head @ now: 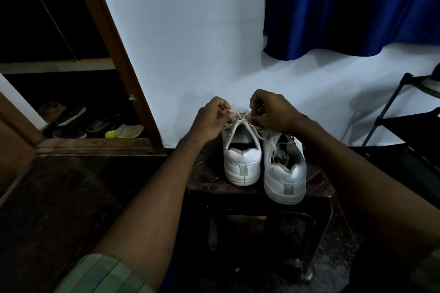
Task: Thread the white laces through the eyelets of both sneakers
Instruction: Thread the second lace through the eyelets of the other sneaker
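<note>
Reaching forward from the bottom of the view, two bare forearms met over a pair of white leather sneakers standing side by side, heels toward the camera, on a small dark brown plastic stool (316, 179). The left hand (209, 119) and the right hand (273, 112) both hovered above the tongue of the left white sneaker (241, 162). Each hand had its fingers curled and pinched a strand of the thin white lace (240, 123), which crossed between them near the top eyelets. In the dim light it was hard to tell exactly which eyelet the lace passed through. The right white sneaker (284, 176) stood touching the first, with loose white lace lying across its opening. Behind them rose a pale wall and a deep blue curtain (352, 5). To the left, a wooden door frame (114, 40) opened on a dark space with several shoes (95, 123) on the floor.
</note>
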A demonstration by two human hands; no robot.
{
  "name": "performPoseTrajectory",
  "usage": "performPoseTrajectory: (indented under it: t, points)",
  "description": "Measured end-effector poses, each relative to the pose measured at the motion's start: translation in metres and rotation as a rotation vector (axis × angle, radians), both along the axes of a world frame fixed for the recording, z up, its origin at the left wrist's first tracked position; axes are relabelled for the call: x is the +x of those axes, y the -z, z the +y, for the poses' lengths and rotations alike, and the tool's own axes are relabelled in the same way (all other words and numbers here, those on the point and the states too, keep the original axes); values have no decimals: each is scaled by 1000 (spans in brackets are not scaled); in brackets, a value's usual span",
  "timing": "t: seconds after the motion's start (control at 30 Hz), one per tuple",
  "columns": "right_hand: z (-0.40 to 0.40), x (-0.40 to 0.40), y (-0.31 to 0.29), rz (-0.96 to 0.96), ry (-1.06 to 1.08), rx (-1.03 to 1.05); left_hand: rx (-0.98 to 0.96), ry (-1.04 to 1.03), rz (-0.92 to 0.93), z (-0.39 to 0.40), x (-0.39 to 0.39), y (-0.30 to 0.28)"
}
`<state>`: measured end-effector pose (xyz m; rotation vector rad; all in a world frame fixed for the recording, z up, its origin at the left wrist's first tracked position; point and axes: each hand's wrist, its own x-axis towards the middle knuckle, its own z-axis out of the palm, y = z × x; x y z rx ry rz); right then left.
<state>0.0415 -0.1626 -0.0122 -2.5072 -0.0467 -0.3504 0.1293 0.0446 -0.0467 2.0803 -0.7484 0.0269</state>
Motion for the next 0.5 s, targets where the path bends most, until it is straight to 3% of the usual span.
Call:
performPoseTrajectory:
  t: [0.23, 0.33, 0.5]
  points:
    - [5, -7, -3, 17, -131, 12, 3, 214, 51, 9, -2, 3]
    - [10, -6, -2, 11, -131, -14, 10, 199, 23, 7, -8, 1]
    - [16, -4, 1, 38, -66, -96, 228, 70, -130, -2, -17, -6]
